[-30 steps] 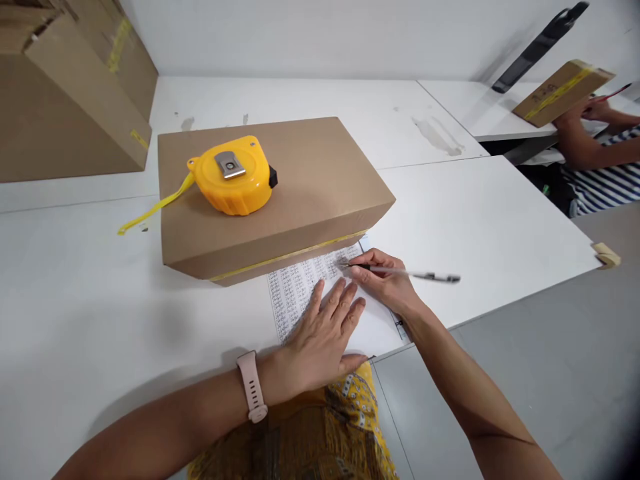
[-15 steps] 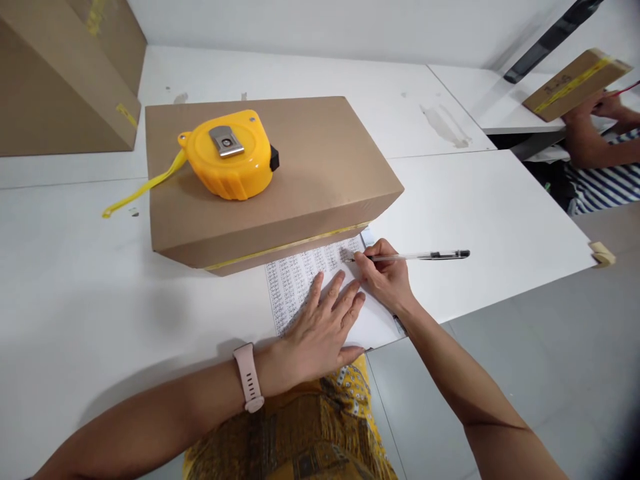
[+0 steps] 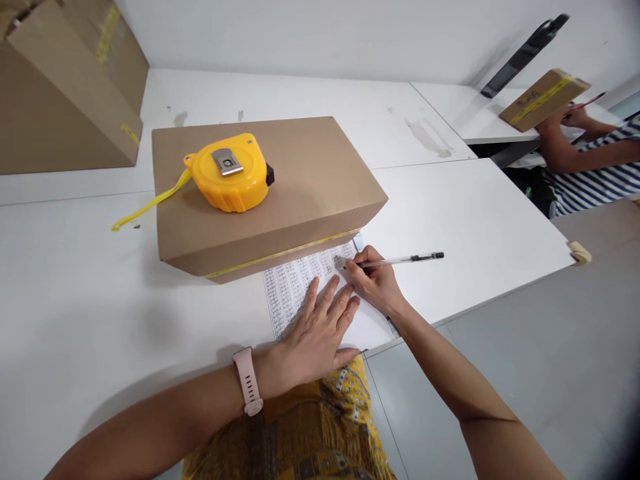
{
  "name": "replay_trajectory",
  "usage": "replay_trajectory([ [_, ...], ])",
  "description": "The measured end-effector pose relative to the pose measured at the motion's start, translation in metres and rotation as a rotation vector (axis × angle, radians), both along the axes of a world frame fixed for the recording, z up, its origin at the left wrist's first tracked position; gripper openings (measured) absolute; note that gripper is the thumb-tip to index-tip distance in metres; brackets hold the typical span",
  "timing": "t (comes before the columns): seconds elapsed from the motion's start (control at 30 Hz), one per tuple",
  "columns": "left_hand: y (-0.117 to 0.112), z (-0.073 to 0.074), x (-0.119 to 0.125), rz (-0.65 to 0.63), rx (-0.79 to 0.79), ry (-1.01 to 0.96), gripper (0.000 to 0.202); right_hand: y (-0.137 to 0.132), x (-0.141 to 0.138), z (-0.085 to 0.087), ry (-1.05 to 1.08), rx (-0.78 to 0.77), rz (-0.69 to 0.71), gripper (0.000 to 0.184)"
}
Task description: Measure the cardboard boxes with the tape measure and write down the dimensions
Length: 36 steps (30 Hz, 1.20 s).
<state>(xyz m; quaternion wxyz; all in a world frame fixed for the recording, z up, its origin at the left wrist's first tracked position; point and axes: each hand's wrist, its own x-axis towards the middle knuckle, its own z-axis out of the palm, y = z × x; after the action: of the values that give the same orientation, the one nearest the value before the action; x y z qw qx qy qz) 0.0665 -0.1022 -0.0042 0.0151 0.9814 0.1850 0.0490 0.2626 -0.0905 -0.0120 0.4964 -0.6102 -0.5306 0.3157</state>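
Note:
My right hand (image 3: 376, 280) grips a clear pen (image 3: 403, 259) with a black end, its tip down at the written columns. Beneath both hands lies a sheet of paper (image 3: 287, 293) covered in rows of small handwriting, too fine to read. My left hand (image 3: 320, 330) rests flat on the sheet, fingers spread, a pink watch band on its wrist. Just beyond the hands a closed cardboard box (image 3: 310, 167) covers the sheet's far part. On top of that box sits a yellow tape measure (image 3: 233, 173) with a metal clip and a yellow strap.
Larger cardboard boxes (image 3: 65, 100) stand at the back left against the wall. The white table (image 3: 450, 220) ends at the front right above grey floor. At the far right, a person in a striped sleeve (image 3: 595, 183) holds a red pen near a small taped box (image 3: 543, 100).
The view has shifted slightly, so the box and tape measure sit lower in the picture. The pen stays at the sheet; my left hand still lies flat.

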Motion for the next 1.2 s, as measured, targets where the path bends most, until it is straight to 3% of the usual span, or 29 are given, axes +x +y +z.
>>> replay_trajectory([
  [1.2,-0.0002,-0.0001,0.0005,-0.005,-0.062,0.013,0.083,-0.0017,0.0015,-0.0038,-0.031,-0.011,0.044,0.033],
])
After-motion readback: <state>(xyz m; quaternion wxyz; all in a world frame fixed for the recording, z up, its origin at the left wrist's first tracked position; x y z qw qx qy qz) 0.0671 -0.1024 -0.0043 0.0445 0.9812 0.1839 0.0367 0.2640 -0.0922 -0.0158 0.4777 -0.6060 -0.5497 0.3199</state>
